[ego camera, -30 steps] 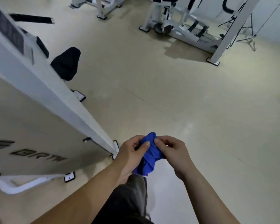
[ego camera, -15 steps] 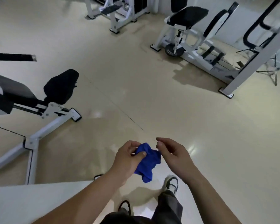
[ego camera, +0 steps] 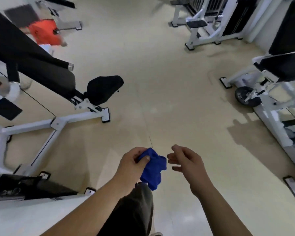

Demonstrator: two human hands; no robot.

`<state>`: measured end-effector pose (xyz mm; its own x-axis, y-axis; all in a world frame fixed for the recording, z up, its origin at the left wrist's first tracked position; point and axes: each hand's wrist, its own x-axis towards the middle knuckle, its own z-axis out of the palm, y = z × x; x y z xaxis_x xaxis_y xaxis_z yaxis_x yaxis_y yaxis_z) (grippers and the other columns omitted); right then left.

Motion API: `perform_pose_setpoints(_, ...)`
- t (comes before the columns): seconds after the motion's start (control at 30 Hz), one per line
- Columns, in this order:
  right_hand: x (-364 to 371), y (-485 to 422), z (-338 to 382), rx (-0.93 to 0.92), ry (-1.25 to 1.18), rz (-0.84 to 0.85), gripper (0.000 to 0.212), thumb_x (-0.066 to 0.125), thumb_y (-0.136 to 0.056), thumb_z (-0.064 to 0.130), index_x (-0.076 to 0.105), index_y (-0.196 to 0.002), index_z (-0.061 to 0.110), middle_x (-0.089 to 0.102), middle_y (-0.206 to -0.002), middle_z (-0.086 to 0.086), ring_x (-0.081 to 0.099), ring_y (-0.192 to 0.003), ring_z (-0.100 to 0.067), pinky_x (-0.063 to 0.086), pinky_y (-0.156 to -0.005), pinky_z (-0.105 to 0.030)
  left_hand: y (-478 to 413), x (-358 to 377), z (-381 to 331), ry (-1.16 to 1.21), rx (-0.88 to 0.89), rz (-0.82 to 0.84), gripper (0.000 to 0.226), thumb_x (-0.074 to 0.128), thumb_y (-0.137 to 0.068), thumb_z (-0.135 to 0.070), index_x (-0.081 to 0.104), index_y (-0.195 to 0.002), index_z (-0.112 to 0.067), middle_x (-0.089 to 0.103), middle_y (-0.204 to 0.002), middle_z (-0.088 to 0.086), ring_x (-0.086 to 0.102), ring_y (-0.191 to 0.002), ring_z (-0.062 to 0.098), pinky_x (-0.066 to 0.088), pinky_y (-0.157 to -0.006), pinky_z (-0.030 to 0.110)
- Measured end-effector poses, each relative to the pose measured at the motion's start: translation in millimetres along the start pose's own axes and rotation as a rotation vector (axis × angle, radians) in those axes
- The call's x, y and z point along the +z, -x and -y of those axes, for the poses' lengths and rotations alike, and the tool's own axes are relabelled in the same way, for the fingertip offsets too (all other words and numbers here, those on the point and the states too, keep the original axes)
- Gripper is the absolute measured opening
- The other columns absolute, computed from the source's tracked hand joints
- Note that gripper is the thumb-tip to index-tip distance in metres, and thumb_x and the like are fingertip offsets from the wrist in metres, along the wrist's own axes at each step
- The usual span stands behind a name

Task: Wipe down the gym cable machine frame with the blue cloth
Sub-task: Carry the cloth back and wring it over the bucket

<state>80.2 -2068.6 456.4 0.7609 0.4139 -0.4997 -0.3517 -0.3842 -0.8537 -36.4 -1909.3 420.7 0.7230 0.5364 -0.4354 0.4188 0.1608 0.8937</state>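
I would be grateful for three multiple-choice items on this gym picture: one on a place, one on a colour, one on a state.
1. Where is the blue cloth?
A. on the floor
B. in the left hand
C. draped on a seat

2. What colour is the machine frame on the left?
A. white
B. red
C. yellow

3. How is the right hand?
A. gripping the cloth
B. clenched in a fist
C. open, holding nothing

Answers: 1 B, thumb and fingers curl round it; 2 A, its tubes are white; 3 C, fingers relaxed, clear of the cloth.
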Motion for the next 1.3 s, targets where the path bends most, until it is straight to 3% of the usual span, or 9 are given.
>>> perform_pose_setpoints(0.13, -7.3, -102.6, 53.2, -0.005, 0.054, 0.067, 0.027, 0.061, -0.100, 0.045, 0.073, -0.105, 0.021, 0.078, -0.095, 0.004, 0.075, -0.091, -0.013, 0.061, -0.089, -0.044, -93.0, 3.7, -31.7, 0.022, -0.052, -0.119, 0.022, 0.064, -0.097, -0.009, 0.072, -0.103, -0.029, 0.074, -0.095, -0.011, 0.070, -0.088, 0.009, 0.055, -0.073, 0.020)
perform_pose_setpoints(0.4, -14.1, -303.5, 179.0, 0.019, 0.100, 0.082, 0.027, 0.061, -0.100, 0.044, 0.073, -0.106, 0.020, 0.078, -0.094, 0.003, 0.075, -0.090, -0.012, 0.062, -0.088, -0.043, -289.1, 13.5, -128.7, -0.030, -0.109, -0.156, 0.022, 0.063, -0.093, -0.008, 0.073, -0.099, -0.026, 0.074, -0.092, -0.007, 0.068, -0.086, 0.012, 0.051, -0.071, 0.019)
perform_pose_setpoints(0.6, -7.7, -456.5, 269.4, -0.045, 0.258, 0.215, 0.019, 0.061, -0.100, 0.041, 0.072, -0.102, 0.025, 0.078, -0.092, 0.008, 0.073, -0.088, -0.009, 0.061, -0.088, -0.043, -425.6, 17.7, -206.2, 0.035, -0.107, -0.210, 0.019, 0.063, -0.098, -0.015, 0.071, -0.105, -0.031, 0.073, -0.099, -0.011, 0.069, -0.091, 0.008, 0.051, -0.065, 0.010)
perform_pose_setpoints(0.87, 20.9, -670.7, 393.7, -0.159, 0.462, 0.436, 0.016, 0.062, -0.099, 0.036, 0.073, -0.095, 0.027, 0.076, -0.090, 0.009, 0.072, -0.088, -0.012, 0.059, -0.091, -0.045, -600.6, 2.2, -281.8, 0.170, -0.122, -0.442, 0.022, 0.063, -0.098, -0.015, 0.072, -0.104, -0.034, 0.074, -0.100, -0.012, 0.071, -0.096, 0.012, 0.057, -0.083, 0.029)
perform_pose_setpoints(1.03, 80.5, -773.2, 471.1, -0.177, 0.551, 0.567, 0.017, 0.061, -0.099, 0.038, 0.073, -0.096, 0.027, 0.076, -0.090, 0.008, 0.072, -0.089, -0.011, 0.059, -0.092, -0.045, -681.7, -35.9, -326.9, 0.295, -0.133, -0.645, 0.023, 0.065, -0.095, -0.011, 0.074, -0.101, -0.031, 0.075, -0.097, -0.009, 0.072, -0.094, 0.012, 0.060, -0.088, 0.035)
perform_pose_setpoints(1.3, 264.2, -913.8, 569.4, -0.281, 0.743, 0.791, 0.020, 0.059, -0.098, 0.040, 0.072, -0.097, 0.026, 0.075, -0.091, 0.007, 0.071, -0.088, -0.013, 0.060, -0.089, -0.043, -819.8, -170.4, -352.0, 0.444, -0.179, -0.808, 0.027, 0.067, -0.094, -0.009, 0.077, -0.097, -0.034, 0.076, -0.097, -0.007, 0.072, -0.098, 0.018, 0.060, -0.090, 0.038)
